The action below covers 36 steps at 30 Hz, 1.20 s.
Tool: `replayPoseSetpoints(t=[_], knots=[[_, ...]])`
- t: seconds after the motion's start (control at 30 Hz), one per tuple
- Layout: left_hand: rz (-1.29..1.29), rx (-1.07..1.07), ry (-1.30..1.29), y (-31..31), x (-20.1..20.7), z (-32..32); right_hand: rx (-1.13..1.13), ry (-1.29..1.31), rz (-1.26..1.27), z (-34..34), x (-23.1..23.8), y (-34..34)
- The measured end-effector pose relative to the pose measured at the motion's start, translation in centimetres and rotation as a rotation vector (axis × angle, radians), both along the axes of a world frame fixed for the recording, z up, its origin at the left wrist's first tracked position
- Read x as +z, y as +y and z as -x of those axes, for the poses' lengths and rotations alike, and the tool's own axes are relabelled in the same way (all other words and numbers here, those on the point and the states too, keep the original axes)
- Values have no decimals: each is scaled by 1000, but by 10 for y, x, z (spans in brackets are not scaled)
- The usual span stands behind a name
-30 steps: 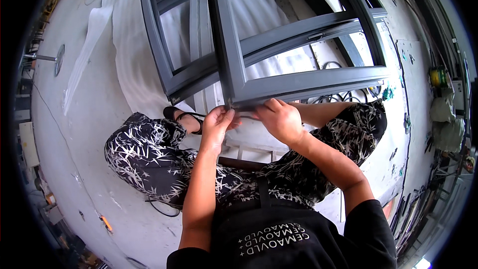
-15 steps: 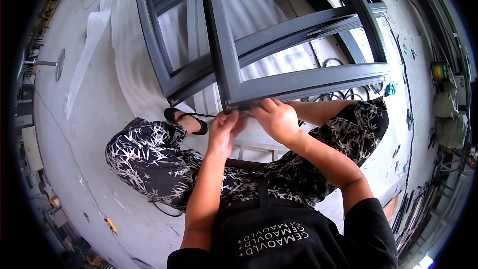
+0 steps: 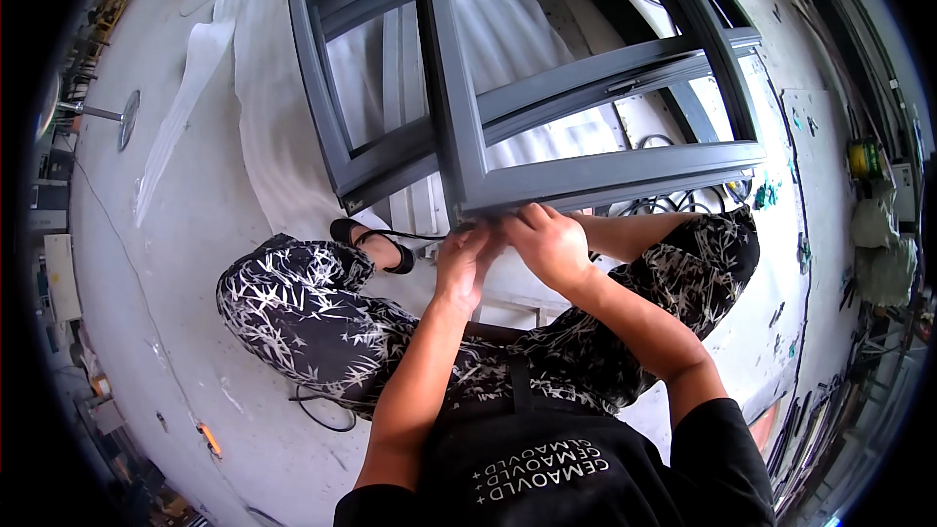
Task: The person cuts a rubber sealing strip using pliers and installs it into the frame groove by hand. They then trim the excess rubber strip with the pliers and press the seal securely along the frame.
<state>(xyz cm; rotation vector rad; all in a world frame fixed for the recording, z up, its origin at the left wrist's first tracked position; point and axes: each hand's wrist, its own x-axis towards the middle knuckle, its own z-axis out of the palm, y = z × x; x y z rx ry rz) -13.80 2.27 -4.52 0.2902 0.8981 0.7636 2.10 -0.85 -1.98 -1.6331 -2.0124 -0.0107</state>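
Observation:
A dark grey window frame rests on top of a second grey frame, turned at an angle to it. Both my hands are at the near edge of the upper frame, by its left corner. My left hand is closed on a thin black strip that runs in from beside my left foot. Close against it, my right hand has its fingers bent and pressed together under the edge. What lies between those fingertips is hidden by the hand.
I sit with my knees apart on either side. White foam sheeting covers part of the floor. Black coiled cable lies beneath the frames' right end. A round metal base on a pole stands left, and an orange-handled tool lies lower left.
The whole view has shifted slightly, so the frames appear further right and lower. My left hand has come a little closer to my right, both still at the frame's near edge.

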Motion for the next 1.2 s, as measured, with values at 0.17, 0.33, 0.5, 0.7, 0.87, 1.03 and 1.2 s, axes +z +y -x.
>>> replayPoseSetpoints(t=[0.17, 0.33, 0.5, 0.7, 0.87, 1.03, 1.2], knots=[[-10, 43, 148, 9, 0, 2, 5, -19, 144, -14, 2, -11], [26, 280, 261, 47, -2, 36, -28, 11, 301, -56, 25, -25], [76, 392, 320, 85, -13, 77, -210, 128, 422, -88, 59, -31], [74, 452, 381, 104, -15, 90, -504, 440, 332, -202, 102, -53], [45, 460, 382, 103, -14, 88, -488, 575, 466, -276, 144, -93], [26, 424, 317, 92, -3, 83, -57, 447, 522, -278, 142, -105], [-24, 358, 233, 85, 2, 81, -468, 826, 430, -251, 150, -98]])
